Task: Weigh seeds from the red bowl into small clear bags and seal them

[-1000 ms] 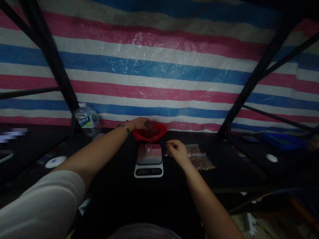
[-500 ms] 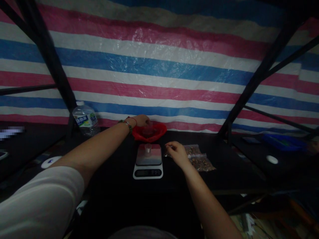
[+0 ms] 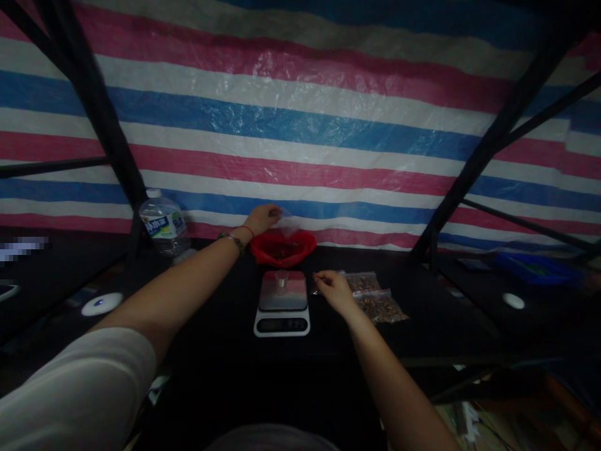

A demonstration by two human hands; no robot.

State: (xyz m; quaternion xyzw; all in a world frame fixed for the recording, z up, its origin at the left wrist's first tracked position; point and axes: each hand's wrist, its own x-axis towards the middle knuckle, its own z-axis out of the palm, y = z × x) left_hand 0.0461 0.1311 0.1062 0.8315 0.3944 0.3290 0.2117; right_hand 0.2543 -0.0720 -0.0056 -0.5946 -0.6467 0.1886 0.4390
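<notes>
Pinching left hand (image 3: 263,218): closed on a clear bag (image 3: 290,224), apparently so it hangs over the red container (image 3: 283,258).
Right hand (image 3: 337,291): fingers curled; cannot tell its grip.
Scale (image 3: 282,323): nearer the table's (image 3: 436,316) front edge, small cup (image 3: 282,282) on top.
Red container: back edge.
Filled bags (image 3: 382,307): right of scale, wrist partly hiding them.
Bottle (image 3: 164,228): back left.

On the table (image 3: 211,326), the bowl (image 3: 283,258) sits behind the scale (image 3: 282,307), bags (image 3: 381,307) lie right, and the bottle (image 3: 164,227) stands left.
</notes>
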